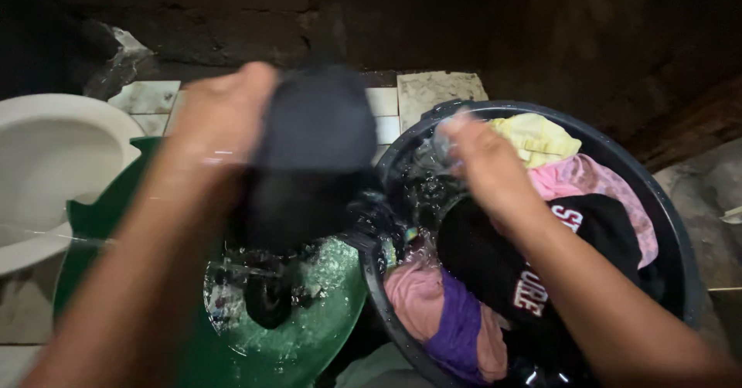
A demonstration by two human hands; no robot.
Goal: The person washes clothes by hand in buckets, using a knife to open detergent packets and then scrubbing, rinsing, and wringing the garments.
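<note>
Our left hand [220,117] grips a wet dark garment [313,156] bunched above the green basin [309,342]; our right hand [483,164] pinches its edge near the black tub's [680,233] left rim (soaked, limp, probably heavy and slippery).

left hand [220,114]: motion-blurred, fingers hidden behind dark cloth [313,148]
green basin [286,334]: cut off at bottom edge
right hand [483,164]: blurred (grip unclear)

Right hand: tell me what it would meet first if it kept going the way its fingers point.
The right hand points up and left, so it would probably first meet the dark wet garment that the left hand holds; depth is unclear.
</note>
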